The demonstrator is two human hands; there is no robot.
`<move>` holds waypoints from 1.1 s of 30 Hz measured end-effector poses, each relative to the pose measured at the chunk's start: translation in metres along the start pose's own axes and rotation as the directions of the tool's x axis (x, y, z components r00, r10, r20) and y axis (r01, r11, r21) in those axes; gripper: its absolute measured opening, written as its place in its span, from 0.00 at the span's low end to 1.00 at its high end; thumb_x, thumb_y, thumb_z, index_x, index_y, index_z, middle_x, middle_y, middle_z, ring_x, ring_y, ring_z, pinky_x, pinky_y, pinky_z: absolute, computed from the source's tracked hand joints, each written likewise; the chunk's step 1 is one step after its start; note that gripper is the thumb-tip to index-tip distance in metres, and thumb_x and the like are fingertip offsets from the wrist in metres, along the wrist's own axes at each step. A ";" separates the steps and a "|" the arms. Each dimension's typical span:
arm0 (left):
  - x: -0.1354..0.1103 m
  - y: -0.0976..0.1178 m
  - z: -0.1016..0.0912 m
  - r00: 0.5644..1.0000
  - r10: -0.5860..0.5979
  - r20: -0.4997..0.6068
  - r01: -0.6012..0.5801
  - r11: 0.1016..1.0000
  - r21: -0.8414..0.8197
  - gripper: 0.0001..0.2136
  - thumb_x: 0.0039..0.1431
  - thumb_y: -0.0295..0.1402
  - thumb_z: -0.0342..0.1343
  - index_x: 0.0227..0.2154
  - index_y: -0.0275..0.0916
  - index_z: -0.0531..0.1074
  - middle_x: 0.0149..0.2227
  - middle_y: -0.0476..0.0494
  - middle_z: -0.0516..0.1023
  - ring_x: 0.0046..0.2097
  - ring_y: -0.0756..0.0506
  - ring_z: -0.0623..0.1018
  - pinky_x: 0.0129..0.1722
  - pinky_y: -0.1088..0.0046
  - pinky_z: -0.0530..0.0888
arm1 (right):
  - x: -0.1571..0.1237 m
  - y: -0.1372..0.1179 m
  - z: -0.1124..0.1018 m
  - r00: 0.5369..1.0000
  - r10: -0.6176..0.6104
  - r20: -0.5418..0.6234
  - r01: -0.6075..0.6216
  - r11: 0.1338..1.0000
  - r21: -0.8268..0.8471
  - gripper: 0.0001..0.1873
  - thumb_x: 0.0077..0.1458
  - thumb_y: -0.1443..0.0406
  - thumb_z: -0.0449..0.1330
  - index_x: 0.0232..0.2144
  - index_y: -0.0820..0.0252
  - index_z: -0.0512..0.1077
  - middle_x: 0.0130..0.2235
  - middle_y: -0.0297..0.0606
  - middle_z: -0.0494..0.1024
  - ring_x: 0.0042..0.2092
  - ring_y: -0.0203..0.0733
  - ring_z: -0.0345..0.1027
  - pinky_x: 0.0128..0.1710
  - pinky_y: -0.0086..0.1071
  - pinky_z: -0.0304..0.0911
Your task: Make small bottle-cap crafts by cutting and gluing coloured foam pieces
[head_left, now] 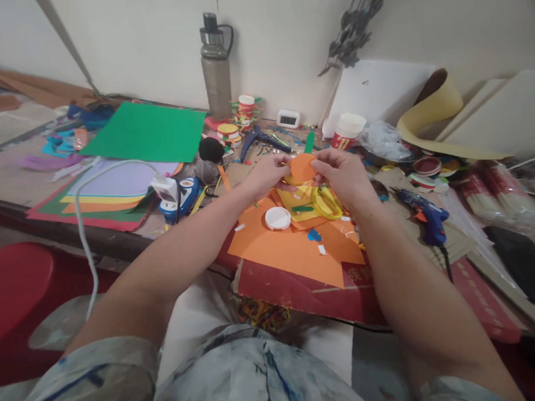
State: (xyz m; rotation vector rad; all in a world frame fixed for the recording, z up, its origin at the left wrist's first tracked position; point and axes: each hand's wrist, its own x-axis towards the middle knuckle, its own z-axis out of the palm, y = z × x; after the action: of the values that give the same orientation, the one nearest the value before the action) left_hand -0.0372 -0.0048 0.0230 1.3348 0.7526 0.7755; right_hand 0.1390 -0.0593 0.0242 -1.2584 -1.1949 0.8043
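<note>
Both hands meet over the cluttered table and pinch a small orange paper disc [302, 168] between them. My left hand [268, 174] grips its left edge, my right hand [345, 174] its right edge. Below them lies a large orange paper sheet [290, 248] with a white round lid [277, 218], yellow paper scraps and yellow-handled scissors [327, 202] on it.
A blue glue gun [425, 213] lies right of my right hand. Stacked coloured sheets [110, 197], a green sheet [151, 132], a grey bottle [216, 68], paper cups [348, 130], a white plug with cable [167, 190] and a red stool [10, 295] surround the spot.
</note>
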 end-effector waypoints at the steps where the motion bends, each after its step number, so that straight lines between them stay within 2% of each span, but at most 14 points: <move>1: -0.001 0.001 0.001 1.000 -0.003 0.006 0.003 1.000 -0.010 0.06 0.60 0.25 0.69 0.38 0.32 0.80 0.39 0.42 0.84 0.36 0.50 0.83 0.37 0.72 0.85 | 0.000 0.000 0.000 1.000 0.002 -0.011 -0.002 1.000 0.006 0.05 0.50 0.66 0.72 0.30 0.58 0.78 0.25 0.27 0.76 0.21 0.30 0.64 0.22 0.26 0.65; 5: -0.002 0.003 0.002 0.999 -0.038 -0.031 0.038 0.999 -0.010 0.04 0.60 0.22 0.66 0.36 0.33 0.78 0.35 0.46 0.82 0.33 0.51 0.80 0.35 0.74 0.83 | 0.000 -0.001 0.000 0.999 -0.001 -0.049 0.002 1.000 0.015 0.10 0.50 0.65 0.74 0.30 0.58 0.76 0.25 0.26 0.74 0.21 0.29 0.64 0.23 0.26 0.67; 8: -0.001 0.004 0.000 0.985 -0.038 -0.169 0.041 0.999 0.012 0.04 0.63 0.21 0.60 0.32 0.34 0.75 0.31 0.49 0.77 0.30 0.53 0.76 0.29 0.78 0.76 | 0.002 0.000 -0.003 0.992 0.022 -0.124 -0.022 1.000 0.005 0.11 0.51 0.65 0.74 0.30 0.57 0.74 0.24 0.25 0.73 0.21 0.30 0.63 0.21 0.26 0.66; 11: 0.002 0.003 -0.004 0.948 -0.033 -0.317 0.044 0.999 0.030 0.07 0.65 0.23 0.56 0.30 0.36 0.73 0.30 0.49 0.75 0.28 0.53 0.73 0.24 0.79 0.69 | 0.006 0.005 -0.006 0.975 0.103 -0.194 -0.111 0.993 -0.031 0.10 0.51 0.69 0.71 0.30 0.56 0.72 0.21 0.24 0.71 0.19 0.31 0.61 0.18 0.26 0.63; 15: 0.005 0.003 -0.010 0.908 0.019 -0.418 -0.039 0.998 -0.039 0.05 0.64 0.25 0.57 0.31 0.38 0.72 0.32 0.48 0.75 0.30 0.53 0.73 0.25 0.78 0.67 | 0.007 0.016 -0.004 0.966 0.192 -0.173 -0.218 0.965 -0.145 0.13 0.49 0.71 0.71 0.28 0.55 0.70 0.19 0.25 0.70 0.18 0.33 0.60 0.17 0.26 0.55; 18: 0.005 0.003 -0.010 0.915 0.018 -0.402 -0.046 0.997 -0.058 0.05 0.63 0.26 0.58 0.30 0.38 0.71 0.32 0.48 0.74 0.30 0.52 0.73 0.27 0.78 0.67 | 0.003 0.024 0.003 0.978 0.191 -0.083 -0.205 0.952 -0.228 0.11 0.51 0.70 0.69 0.27 0.55 0.70 0.20 0.26 0.71 0.20 0.33 0.61 0.20 0.27 0.55; 22: 0.005 0.003 -0.007 0.940 -0.015 -0.340 0.012 1.000 -0.012 0.07 0.62 0.26 0.57 0.27 0.38 0.70 0.30 0.48 0.74 0.30 0.51 0.73 0.27 0.77 0.67 | 0.000 0.033 0.011 0.985 0.167 -0.037 -0.169 0.922 -0.349 0.08 0.52 0.68 0.69 0.28 0.56 0.72 0.23 0.27 0.73 0.25 0.35 0.66 0.27 0.30 0.62; 28: 0.004 0.005 -0.005 0.952 -0.001 -0.305 -0.009 0.999 -0.032 0.07 0.62 0.25 0.57 0.28 0.38 0.70 0.30 0.48 0.75 0.29 0.52 0.74 0.25 0.78 0.67 | 0.000 0.037 0.016 0.999 -0.034 0.010 0.033 0.777 -0.628 0.04 0.53 0.69 0.67 0.31 0.57 0.75 0.35 0.39 0.83 0.39 0.46 0.76 0.46 0.41 0.71; 31: 0.004 0.006 -0.004 0.956 0.004 -0.292 -0.015 0.999 -0.036 0.06 0.62 0.25 0.58 0.28 0.38 0.72 0.30 0.47 0.75 0.28 0.53 0.74 0.23 0.79 0.66 | -0.001 0.032 0.016 0.995 -0.091 0.052 0.102 0.739 -0.666 0.01 0.55 0.68 0.65 0.32 0.57 0.76 0.39 0.42 0.85 0.43 0.48 0.77 0.50 0.44 0.71; 33: 0.004 0.006 -0.004 0.958 0.009 -0.287 -0.020 0.999 -0.032 0.06 0.62 0.26 0.58 0.29 0.38 0.72 0.30 0.47 0.75 0.27 0.53 0.73 0.23 0.80 0.66 | -0.001 0.026 0.013 0.990 -0.135 0.026 0.120 0.750 -0.650 0.01 0.57 0.66 0.63 0.32 0.57 0.76 0.38 0.42 0.85 0.42 0.48 0.77 0.50 0.44 0.71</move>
State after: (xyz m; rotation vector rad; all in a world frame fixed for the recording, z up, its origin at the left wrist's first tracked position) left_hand -0.0388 0.0015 0.0283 1.2107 0.9543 1.0037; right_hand 0.1305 -0.0524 -0.0027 -1.7138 -1.5993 0.2525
